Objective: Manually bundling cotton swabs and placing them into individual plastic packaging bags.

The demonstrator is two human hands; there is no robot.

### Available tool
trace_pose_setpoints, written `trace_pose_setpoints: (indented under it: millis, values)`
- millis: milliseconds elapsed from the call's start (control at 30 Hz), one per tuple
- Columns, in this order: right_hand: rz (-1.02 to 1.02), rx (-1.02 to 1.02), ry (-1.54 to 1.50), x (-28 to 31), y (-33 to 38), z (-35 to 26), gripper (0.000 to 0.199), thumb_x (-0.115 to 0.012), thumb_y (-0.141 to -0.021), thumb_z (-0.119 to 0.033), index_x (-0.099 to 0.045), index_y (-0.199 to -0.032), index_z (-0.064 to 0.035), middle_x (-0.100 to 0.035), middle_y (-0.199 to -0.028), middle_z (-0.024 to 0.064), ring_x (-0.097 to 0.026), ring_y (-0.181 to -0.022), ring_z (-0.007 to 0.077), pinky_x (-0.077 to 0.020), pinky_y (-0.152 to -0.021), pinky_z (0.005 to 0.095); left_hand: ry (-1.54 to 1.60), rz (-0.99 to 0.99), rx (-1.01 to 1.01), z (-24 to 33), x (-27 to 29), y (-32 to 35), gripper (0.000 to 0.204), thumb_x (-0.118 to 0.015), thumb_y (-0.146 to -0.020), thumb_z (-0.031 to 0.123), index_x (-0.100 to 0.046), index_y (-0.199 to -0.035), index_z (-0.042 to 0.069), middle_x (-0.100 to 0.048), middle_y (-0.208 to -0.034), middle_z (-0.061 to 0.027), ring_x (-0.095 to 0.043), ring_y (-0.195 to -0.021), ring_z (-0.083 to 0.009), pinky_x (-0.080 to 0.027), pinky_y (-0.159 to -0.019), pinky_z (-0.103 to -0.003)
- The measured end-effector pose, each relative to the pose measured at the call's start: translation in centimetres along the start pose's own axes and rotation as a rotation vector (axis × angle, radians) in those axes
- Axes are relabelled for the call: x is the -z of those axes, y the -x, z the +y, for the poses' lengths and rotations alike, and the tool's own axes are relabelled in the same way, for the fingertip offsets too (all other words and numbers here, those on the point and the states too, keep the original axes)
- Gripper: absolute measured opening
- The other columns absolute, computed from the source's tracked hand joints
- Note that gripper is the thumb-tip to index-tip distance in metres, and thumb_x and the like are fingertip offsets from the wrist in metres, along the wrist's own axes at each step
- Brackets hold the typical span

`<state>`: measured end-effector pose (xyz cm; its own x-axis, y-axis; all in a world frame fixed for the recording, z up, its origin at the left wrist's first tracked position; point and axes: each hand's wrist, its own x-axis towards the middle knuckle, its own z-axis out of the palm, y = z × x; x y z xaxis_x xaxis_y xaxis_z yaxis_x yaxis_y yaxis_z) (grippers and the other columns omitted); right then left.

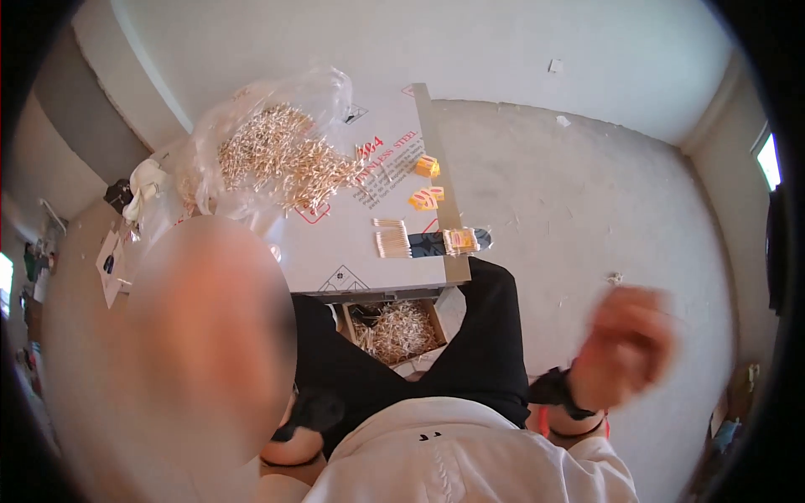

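Raised at the left, my left hand (214, 335) is lost in a heavy blur, so its fingers cannot be made out. My right hand (629, 344) is lifted over the floor at the right, away from the table; its fingers look curled but are smeared by motion. At the table's near right corner lies a row of cotton swabs (392, 240), side by side on the left end of a dark patterned strip (428, 244). A clear pack with a yellow label (461, 241) rests on the strip's right part. Behind it are small stacks of yellow labels (427, 199).
A large heap of loose cotton swabs (281, 159) spills from a clear plastic bag (323, 88) onto the printed white tabletop (352, 260). Between my legs, below the table, stands a box (438, 323) of swabs. Bits of litter lie on the grey floor (579, 218).
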<state>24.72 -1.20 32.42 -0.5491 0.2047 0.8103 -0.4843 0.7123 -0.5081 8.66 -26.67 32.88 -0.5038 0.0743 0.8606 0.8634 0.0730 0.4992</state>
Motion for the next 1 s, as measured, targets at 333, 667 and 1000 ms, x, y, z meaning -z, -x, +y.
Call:
trace_pose_setpoints:
  millis: [333, 667, 1000]
  values:
    - [-0.524, -1.088, -0.429, -14.5, 16.3, 15.4, 0.008, -0.063, -0.084, -0.004, -0.064, -0.084, 0.0037, -0.060, -0.067, 0.0021, -0.054, -0.060, 0.0073, -0.0444, -0.055, 0.0228, -0.378, -0.468, 0.499, -22.3, -8.3, 21.7, 0.024, -0.060, -0.077, 0.000, -0.059, -0.101, 0.001, -0.059, -0.094, -0.0134, -0.056, -0.090, -0.0297, -0.045, -0.083, -0.039]
    - [-0.424, -1.554, -0.850, -22.0, 15.3, 20.7, 0.024, -0.057, -0.088, -0.006, -0.057, -0.111, 0.0021, -0.064, -0.078, 0.0067, -0.054, -0.059, 0.0078, -0.0439, -0.053, 0.0198, -0.485, -0.719, 0.300, -29.4, -14.2, 16.6, 0.031, -0.058, -0.076, -0.001, -0.061, -0.106, 0.007, -0.054, -0.106, -0.0085, -0.046, -0.107, -0.0307, -0.038, -0.089, -0.044]
    - [-0.131, -1.704, -1.080, -24.4, 14.6, 22.6, 0.037, -0.053, -0.090, -0.007, -0.048, -0.125, 0.0039, -0.066, -0.086, 0.0110, -0.055, -0.062, 0.0087, -0.0440, -0.053, 0.0204, -0.475, -0.780, 0.277, -30.3, -14.7, 17.1, 0.028, -0.058, -0.075, -0.002, -0.066, -0.098, 0.010, -0.055, -0.103, -0.0056, -0.047, -0.106, -0.0281, -0.038, -0.085, -0.042]
